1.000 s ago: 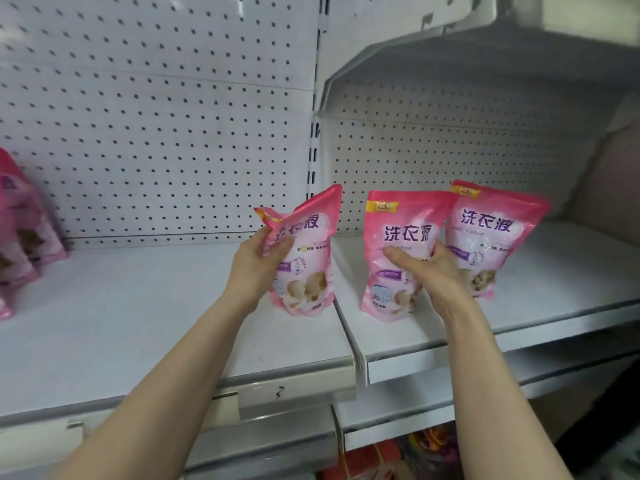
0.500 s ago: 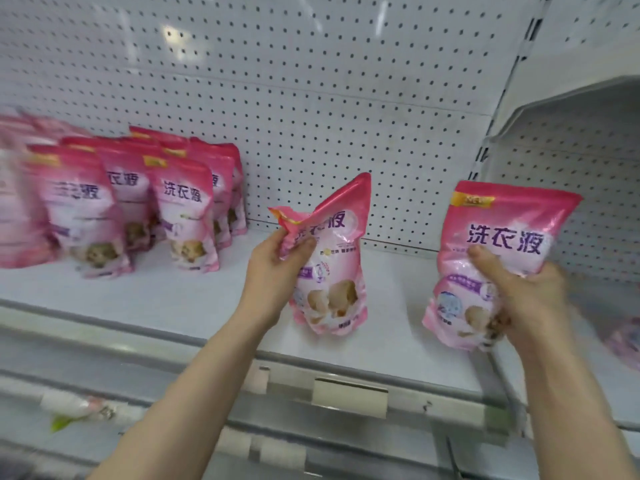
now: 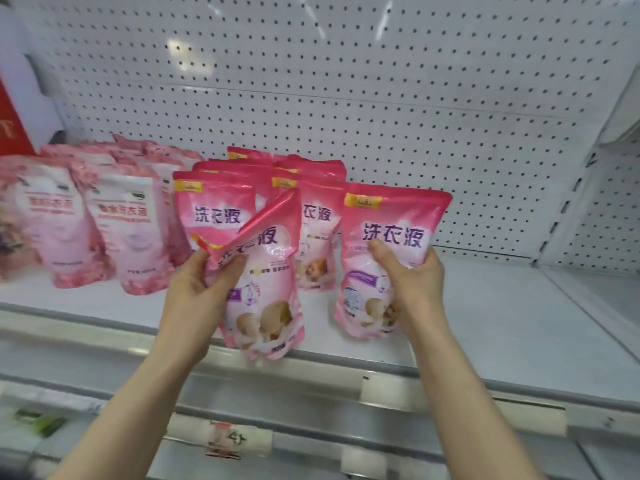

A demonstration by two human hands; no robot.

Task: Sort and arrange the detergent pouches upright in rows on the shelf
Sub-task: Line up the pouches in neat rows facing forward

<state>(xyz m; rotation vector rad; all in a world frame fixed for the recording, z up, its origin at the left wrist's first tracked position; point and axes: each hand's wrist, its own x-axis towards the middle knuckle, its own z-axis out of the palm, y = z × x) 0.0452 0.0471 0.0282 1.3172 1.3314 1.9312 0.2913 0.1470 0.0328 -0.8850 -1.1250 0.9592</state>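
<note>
Done: rows of glossy pink plastic detergent pouches (image 3: 211, 209) upright, centre-left on white metal shelf (image 3: 502, 323) | To do: I see left hand (image 3: 199, 292) gripping tilted pouch (image 3: 266, 299) at centre, right hand (image 3: 414, 285) gripping second pouch (image 3: 391, 216), neither in a row yet.

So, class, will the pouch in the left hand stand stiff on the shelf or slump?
Probably floppy: the pouch creases at its top where the left hand grips it. Its bulging lower half suggests liquid weight, likely bottom-heavy. It may stand, like the shelved pouches behind.

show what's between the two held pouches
In the head view, only bare shelf separates the left-hand pouch and right-hand pouch; a standing pouch shows farther back.
</note>
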